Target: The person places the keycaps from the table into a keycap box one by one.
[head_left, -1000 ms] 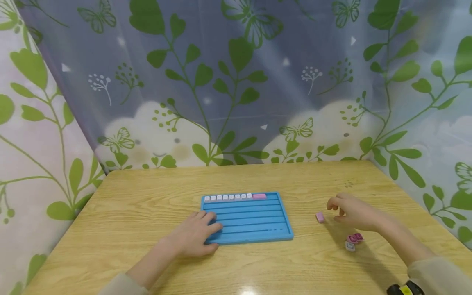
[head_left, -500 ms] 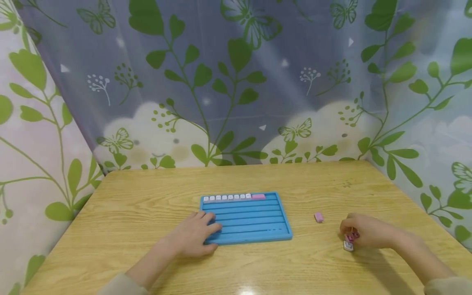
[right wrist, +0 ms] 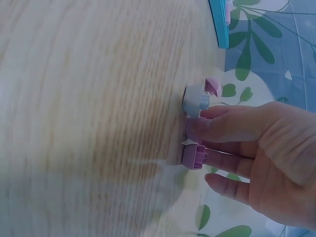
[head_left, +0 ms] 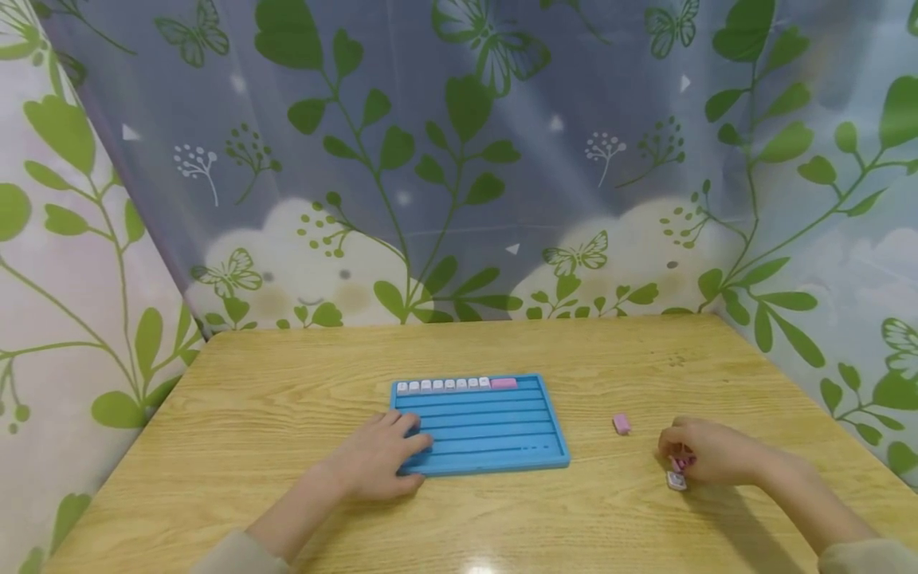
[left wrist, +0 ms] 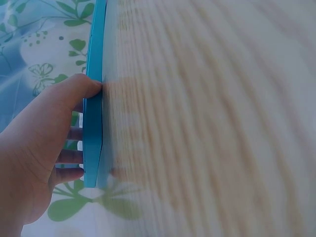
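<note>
A blue keycap tray (head_left: pixel 484 429) lies on the table, with a row of white keycaps (head_left: pixel 449 385) and a long pink keycap (head_left: pixel 504 383) along its far groove. My left hand (head_left: pixel 380 458) rests over its near left corner, fingers spread and thumb at the front edge (left wrist: pixel 93 138). To the right, my right hand (head_left: pixel 710 450) pinches a pink keycap (right wrist: pixel 192 127) between thumb and fingers. A white keycap (right wrist: pixel 193 100) and another pink keycap (right wrist: pixel 192 157) sit on either side of it, hollow sides up. Fingers partly hide this group in the head view.
A single pink keycap (head_left: pixel 621 423) lies between the tray and the right hand. The wooden table (head_left: pixel 301 367) reaches back to a patterned curtain (head_left: pixel 459 159), with more curtain on both sides.
My right hand has come down and toward me onto the keycap group, and its thumb and fingers have closed on a pink keycap. The left hand and tray stay put.
</note>
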Tool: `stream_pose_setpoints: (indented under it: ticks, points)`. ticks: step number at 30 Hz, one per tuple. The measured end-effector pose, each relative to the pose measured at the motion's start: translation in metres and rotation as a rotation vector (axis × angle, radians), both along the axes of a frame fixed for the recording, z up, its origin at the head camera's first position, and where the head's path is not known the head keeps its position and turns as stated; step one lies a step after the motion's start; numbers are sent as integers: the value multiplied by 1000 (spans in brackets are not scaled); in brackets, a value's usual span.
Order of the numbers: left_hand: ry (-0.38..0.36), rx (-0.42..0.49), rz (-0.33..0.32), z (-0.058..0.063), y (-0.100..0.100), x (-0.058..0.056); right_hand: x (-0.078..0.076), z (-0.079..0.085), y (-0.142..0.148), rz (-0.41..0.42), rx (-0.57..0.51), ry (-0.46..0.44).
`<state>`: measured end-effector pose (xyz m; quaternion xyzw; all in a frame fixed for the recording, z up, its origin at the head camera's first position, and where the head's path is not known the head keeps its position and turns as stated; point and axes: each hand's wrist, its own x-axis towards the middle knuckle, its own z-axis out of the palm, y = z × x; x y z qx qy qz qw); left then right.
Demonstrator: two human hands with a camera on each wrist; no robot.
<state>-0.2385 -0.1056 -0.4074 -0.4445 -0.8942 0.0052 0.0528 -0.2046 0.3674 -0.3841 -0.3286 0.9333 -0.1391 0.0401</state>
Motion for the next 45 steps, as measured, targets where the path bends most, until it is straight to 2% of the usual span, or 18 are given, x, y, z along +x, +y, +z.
stream_pose_setpoints:
  ticks: [4, 10, 17, 25, 31, 38, 45]
  points:
    - [-4, 0, 2, 0, 0, 0, 0, 0, -2, 4, -5, 16]
    - [-9, -7, 4, 1, -1, 0, -2, 0, -7, -43, 15, -20]
    - [-24, -6, 6, 1, -1, -1, -6, 0, -14, -59, 24, -6]
    - [-3, -26, 6, 1, -2, -1, -18, -1, -39, -197, 59, 21]
    - [-10, -29, 8, 1, -1, 0, -25, -3, -51, -175, 112, 93]
    - [-16, -21, 9, 0, -1, -1, -33, -11, -51, -93, 1, 169]
    - [-17, -19, 6, 0, -1, -1, -33, -9, -55, -171, 35, 134]
